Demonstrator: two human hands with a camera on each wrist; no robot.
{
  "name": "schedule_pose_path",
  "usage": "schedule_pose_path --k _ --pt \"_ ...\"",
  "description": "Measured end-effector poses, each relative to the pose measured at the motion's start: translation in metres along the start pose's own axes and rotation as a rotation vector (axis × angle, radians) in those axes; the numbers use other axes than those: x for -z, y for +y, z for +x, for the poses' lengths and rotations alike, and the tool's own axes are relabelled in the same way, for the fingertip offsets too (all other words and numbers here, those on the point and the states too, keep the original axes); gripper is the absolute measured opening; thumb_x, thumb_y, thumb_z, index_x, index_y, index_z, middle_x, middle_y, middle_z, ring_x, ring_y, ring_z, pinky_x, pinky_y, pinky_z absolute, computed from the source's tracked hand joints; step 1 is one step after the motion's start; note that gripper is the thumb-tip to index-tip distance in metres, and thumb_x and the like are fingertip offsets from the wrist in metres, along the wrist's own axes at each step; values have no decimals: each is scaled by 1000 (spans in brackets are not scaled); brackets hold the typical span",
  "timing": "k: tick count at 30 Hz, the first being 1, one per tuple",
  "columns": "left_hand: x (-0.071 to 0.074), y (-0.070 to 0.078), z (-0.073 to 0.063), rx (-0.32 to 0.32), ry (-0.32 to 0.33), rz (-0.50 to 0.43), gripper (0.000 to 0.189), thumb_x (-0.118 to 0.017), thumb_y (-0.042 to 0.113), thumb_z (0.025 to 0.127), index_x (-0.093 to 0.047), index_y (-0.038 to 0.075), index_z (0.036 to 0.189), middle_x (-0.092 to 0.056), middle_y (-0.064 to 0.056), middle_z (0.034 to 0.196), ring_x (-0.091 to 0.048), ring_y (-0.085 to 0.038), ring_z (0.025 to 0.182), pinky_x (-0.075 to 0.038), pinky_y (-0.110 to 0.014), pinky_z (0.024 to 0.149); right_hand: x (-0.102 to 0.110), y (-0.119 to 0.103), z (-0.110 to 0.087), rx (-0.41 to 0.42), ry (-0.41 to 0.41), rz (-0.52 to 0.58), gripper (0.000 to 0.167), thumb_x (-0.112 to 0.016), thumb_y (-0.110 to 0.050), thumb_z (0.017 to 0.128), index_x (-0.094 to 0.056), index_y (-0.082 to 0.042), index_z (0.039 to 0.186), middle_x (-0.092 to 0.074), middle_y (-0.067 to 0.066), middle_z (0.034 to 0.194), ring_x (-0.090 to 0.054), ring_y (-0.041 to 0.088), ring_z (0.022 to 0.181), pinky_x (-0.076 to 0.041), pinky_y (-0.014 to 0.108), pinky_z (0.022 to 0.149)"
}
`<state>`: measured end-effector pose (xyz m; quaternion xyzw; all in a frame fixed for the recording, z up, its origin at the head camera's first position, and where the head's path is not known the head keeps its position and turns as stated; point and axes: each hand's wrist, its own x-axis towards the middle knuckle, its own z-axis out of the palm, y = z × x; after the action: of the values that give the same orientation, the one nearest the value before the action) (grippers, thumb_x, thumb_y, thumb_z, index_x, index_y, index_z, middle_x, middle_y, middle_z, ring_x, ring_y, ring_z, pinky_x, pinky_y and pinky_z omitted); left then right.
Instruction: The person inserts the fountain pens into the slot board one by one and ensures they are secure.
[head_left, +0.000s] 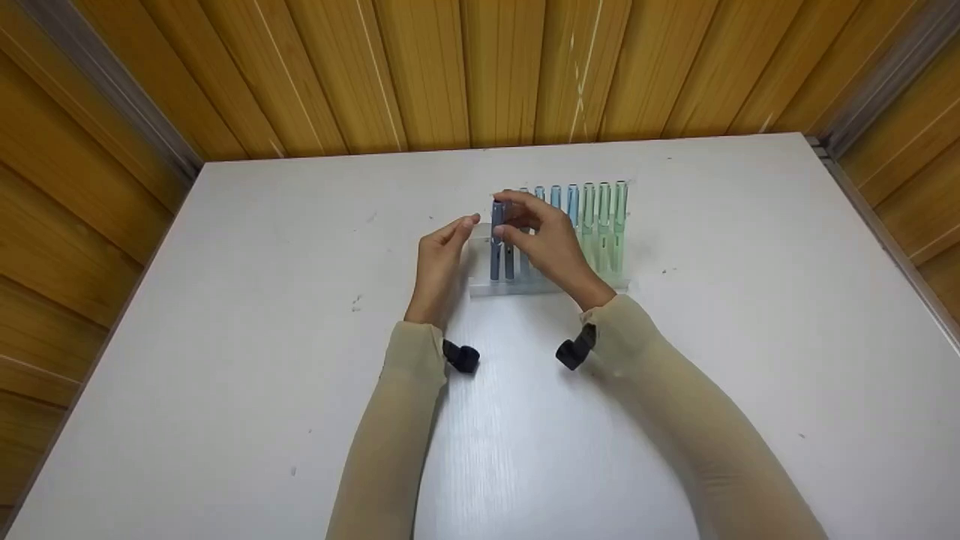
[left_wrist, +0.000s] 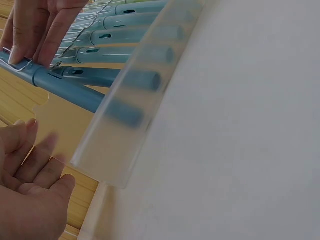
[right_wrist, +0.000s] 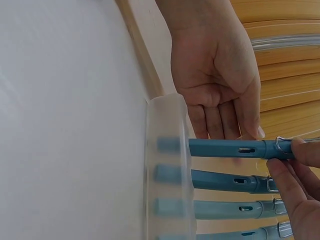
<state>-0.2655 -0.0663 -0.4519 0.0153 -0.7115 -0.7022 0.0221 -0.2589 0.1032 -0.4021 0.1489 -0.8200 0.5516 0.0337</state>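
My right hand (head_left: 553,241) pinches the capped upper end of a dark blue pen (right_wrist: 215,148) with a wire clip. That pen stands upright in the leftmost place of a frosted clear pen stand (head_left: 484,289), its lower end seen through the front ledge. Beside it in the row is a second dark blue pen (right_wrist: 215,180). My left hand (head_left: 437,264) is at the stand's left end, fingers loosely bent and nothing held. In the left wrist view its fingertips (left_wrist: 49,142) are close to the stand's clear back panel.
Lighter blue pens (head_left: 556,196) and pale green pens (head_left: 604,206) fill the row to the right. The stand rests on a white table (head_left: 300,315) with small dark marks. Wood-look panels (head_left: 427,75) rise behind the table's far edge.
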Motion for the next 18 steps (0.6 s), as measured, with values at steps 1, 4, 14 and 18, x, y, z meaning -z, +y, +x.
schedule_pose_path --k 1,4,14,18 --pt "0 0 0 0 1 1 38 -56 40 96 -67 14 123 -62 1 131 -49 -12 131 -33 -33 115 0 0 0 -2 -2 -11 44 -69 -14 89 -59 -23 131 -66 5 109 -64 16 99 -54 30 90" --pt "0 0 0 -2 2 -2 38 -56 39 96 -67 14 123 -62 1 131 -49 -12 131 -33 -33 115 1 -1 1 4 -5 -35 43 -69 -15 89 -59 -22 131 -66 4 110 -65 16 100 -55 30 89" --pt "0 2 1 29 -10 -11 42 -56 41 95 -65 13 125 -60 -1 134 -47 -13 133 -31 -33 116 3 -7 6 182 17 -173 38 -70 -8 87 -63 -8 125 -64 7 118 -65 17 102 -55 27 89" --pt "0 2 0 25 -17 -20 42 -57 40 95 -65 12 125 -60 -1 134 -46 -14 134 -31 -34 116 4 -6 7 255 20 -229 36 -70 -6 86 -63 -6 122 -65 8 117 -65 17 101 -55 27 89"
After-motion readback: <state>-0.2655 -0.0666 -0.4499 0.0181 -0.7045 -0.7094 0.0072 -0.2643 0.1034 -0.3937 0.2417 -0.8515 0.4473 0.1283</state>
